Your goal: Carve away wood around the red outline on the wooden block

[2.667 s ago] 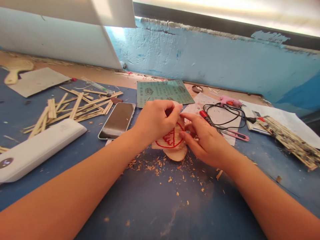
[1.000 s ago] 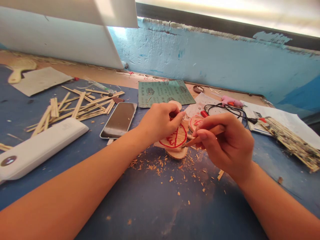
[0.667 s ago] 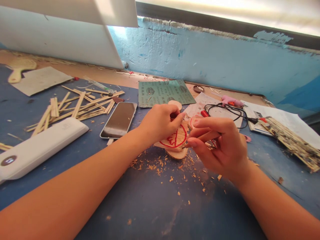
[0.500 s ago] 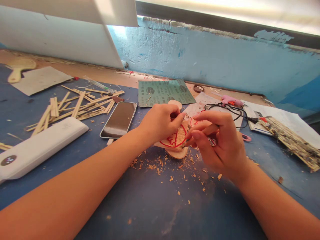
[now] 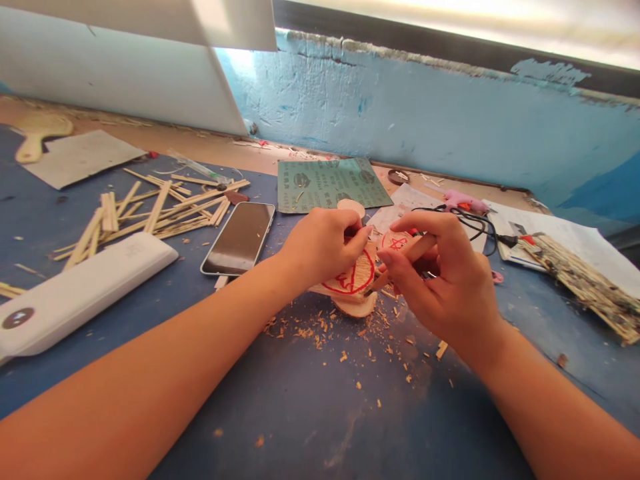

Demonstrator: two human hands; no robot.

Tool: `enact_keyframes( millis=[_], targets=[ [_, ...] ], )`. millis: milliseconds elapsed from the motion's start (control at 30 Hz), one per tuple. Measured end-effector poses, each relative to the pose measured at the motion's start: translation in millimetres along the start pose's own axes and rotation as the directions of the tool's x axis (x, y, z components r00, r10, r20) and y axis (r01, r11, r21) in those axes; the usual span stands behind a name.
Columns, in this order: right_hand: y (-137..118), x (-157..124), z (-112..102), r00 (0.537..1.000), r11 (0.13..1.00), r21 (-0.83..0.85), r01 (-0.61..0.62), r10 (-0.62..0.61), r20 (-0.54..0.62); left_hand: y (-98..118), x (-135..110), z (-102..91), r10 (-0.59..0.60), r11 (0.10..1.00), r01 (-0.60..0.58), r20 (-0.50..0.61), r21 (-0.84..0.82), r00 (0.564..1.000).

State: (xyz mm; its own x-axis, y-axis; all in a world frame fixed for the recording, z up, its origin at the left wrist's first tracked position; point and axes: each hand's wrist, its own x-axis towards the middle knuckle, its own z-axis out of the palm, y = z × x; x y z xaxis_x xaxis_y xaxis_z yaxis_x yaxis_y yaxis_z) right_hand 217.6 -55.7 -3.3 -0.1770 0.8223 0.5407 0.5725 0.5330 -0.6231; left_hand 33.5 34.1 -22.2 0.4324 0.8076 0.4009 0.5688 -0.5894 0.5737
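My left hand [image 5: 320,245] is closed on a thin wooden piece [image 5: 356,279] marked with red lines, pressing it onto a round wooden disc [image 5: 356,306] on the blue table [image 5: 310,413]. My right hand [image 5: 445,280] pinches a wooden stick tool [image 5: 406,259] between thumb and fingers, its tip touching the right edge of the red-marked piece. A second small disc with a red star [image 5: 396,241] lies just behind the stick. Wood shavings [image 5: 345,333] are scattered below the piece.
A phone [image 5: 239,238] and a white power bank [image 5: 75,293] lie to the left, with a pile of wooden sticks [image 5: 150,207] behind them. Green sandpaper [image 5: 330,183], a pink glue gun [image 5: 463,200], black cable [image 5: 475,223] and a bundle of sticks [image 5: 585,280] lie behind and right.
My right hand picked up the stick tool and brought its tip to the edge of the red-marked piece, working it there. The left hand has stayed clamped on the piece.
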Motion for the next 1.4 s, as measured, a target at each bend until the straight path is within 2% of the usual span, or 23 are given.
enact_keyframes(
  millis=[233, 433, 767, 1000, 1133, 1400],
  targets=[
    [-3, 1, -2, 0.991, 0.984, 0.171, -0.056, 0.034, 0.13, 1, -1, -0.6, -0.002, 1.0, 0.002, 0.003, 0.025, 1.0],
    [-7, 0, -6, 0.967, 0.971, 0.239, 0.015, -0.076, 0.245, 4, 0, -5.2, -0.014, 1.0, 0.013, 0.045, 0.022, 0.999],
    [-4, -2, -4, 0.979, 0.93, 0.368, 0.007, -0.082, 0.189, -3, 0, 0.4, 0.004, 0.999, -0.005, 0.025, 0.04, 1.0],
    [-7, -1, -2, 0.994, 0.916, 0.391, -0.095, 0.069, 0.08, -3, -1, 1.5, 0.008, 0.997, -0.009, 0.019, 0.079, 1.0],
    [-9, 0, -3, 0.993, 0.917, 0.382, -0.117, 0.106, 0.051, -2, -1, 1.4, 0.007, 0.996, -0.009, 0.027, 0.092, 1.0],
    [-14, 6, -14, 0.953, 0.803, 0.553, -0.22, 0.056, 0.298, -2, 0, -0.5, -0.018, 0.996, 0.014, 0.046, 0.09, 0.999]
  ],
)
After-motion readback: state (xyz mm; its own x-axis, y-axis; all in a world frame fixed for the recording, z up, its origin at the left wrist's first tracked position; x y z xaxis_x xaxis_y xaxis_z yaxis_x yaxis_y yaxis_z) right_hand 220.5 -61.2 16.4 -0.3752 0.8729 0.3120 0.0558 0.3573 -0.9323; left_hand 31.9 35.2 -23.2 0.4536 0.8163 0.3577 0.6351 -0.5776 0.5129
